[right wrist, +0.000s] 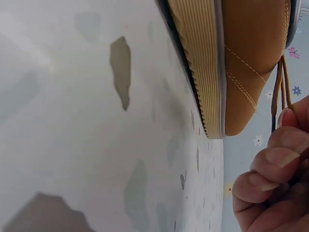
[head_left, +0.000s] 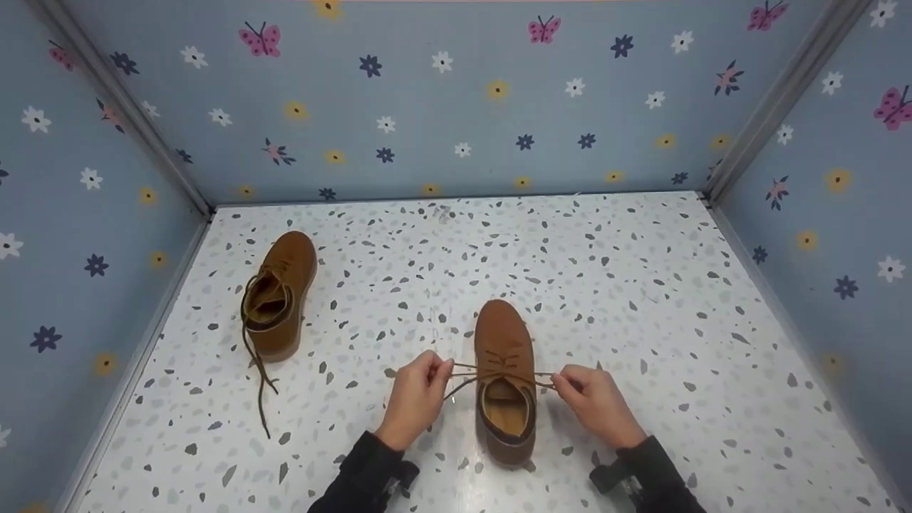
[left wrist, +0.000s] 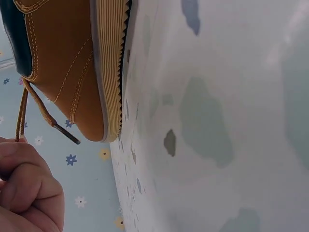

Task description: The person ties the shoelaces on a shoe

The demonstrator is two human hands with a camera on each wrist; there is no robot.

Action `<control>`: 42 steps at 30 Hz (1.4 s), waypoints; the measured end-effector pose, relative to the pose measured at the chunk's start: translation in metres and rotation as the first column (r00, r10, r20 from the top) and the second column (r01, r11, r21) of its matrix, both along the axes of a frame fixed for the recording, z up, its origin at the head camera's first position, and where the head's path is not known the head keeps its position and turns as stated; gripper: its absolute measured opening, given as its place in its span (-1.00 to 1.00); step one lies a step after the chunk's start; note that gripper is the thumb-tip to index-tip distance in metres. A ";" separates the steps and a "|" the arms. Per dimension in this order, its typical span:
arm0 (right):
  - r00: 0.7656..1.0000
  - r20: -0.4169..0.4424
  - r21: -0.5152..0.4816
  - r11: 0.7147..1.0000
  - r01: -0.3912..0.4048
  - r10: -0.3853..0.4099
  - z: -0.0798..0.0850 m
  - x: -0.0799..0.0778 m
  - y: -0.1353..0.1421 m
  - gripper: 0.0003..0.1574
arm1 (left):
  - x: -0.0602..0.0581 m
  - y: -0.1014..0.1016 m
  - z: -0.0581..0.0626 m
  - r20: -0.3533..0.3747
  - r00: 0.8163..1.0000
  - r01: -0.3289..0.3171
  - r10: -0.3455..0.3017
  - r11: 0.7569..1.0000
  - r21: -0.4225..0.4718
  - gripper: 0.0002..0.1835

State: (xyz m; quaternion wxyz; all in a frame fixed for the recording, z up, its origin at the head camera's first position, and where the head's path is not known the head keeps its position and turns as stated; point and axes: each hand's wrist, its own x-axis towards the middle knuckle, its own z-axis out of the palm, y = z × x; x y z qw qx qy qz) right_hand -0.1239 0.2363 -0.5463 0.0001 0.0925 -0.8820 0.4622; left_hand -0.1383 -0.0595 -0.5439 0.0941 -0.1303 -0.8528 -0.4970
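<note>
A brown lace-up shoe (head_left: 504, 328) stands on the floor between the two hands, toe pointing away. Its brown lace (left wrist: 41, 106) crosses over the tongue and stretches out taut to both sides. On the left, the left hand (head_left: 417, 395) pinches a doubled strand between thumb and finger, while a loose dark-tipped end hangs beside it. Opposite, the right hand (head_left: 598, 405) pinches doubled strands of the same lace, its other fingers curled. Both hands are held clear of the shoe's sides. The crossing of the lace is hidden in both wrist views.
A matching brown shoe (head_left: 296, 263) stands farther back on the left, its untied lace (head_left: 259, 363) trailing onto the floor. The speckled white floor (head_left: 627, 306) is bounded by blue flower-patterned panels (head_left: 442, 100) at the back and both sides.
</note>
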 end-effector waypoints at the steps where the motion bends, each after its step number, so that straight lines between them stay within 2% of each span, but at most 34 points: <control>1: 1.000 0.004 -0.009 1.000 0.005 -0.005 0.001 0.000 0.000 -0.57 | 0.000 0.000 0.001 0.015 1.000 0.009 -0.009 1.000 0.011 -0.71; 6: 0.999 -0.036 -0.050 0.999 0.014 -0.016 0.013 -0.001 0.002 -0.62 | -0.005 -0.003 0.011 0.060 0.997 0.049 -0.053 0.997 0.055 -0.72; 9: 0.997 -0.074 -0.039 0.999 -0.007 0.004 0.019 -0.002 0.001 -0.64 | -0.007 -0.004 0.014 0.066 0.997 0.043 -0.046 0.998 0.047 -0.71; 13: 0.996 -0.089 0.000 1.000 -0.027 0.027 0.016 0.000 0.001 -0.60 | -0.005 -0.004 0.012 0.048 0.998 0.027 -0.028 1.000 0.009 -0.69; 20: 0.999 -0.028 0.036 0.999 -0.040 0.041 0.000 0.005 0.004 -0.55 | 0.002 -0.003 0.004 0.052 0.999 -0.005 0.008 0.999 -0.050 -0.68; 27: 0.998 -0.034 0.019 0.998 -0.056 0.057 -0.008 0.006 0.004 -0.57 | 0.004 -0.003 -0.004 0.096 0.995 -0.026 0.032 0.998 -0.065 -0.69; 34: 0.999 -0.021 0.036 0.999 -0.036 0.036 -0.010 0.005 0.004 -0.57 | 0.002 -0.002 -0.010 0.101 0.994 -0.033 0.037 0.999 -0.037 -0.69; 37: 0.999 0.009 0.052 0.998 -0.033 0.032 -0.010 0.004 0.004 -0.59 | 0.002 -0.002 -0.012 0.115 0.992 -0.048 0.051 0.998 -0.028 -0.69; 42: 0.998 0.060 0.043 0.999 0.004 -0.006 -0.004 0.003 0.004 -0.60 | 0.000 -0.001 -0.007 0.167 0.986 -0.022 0.018 0.999 0.023 -0.70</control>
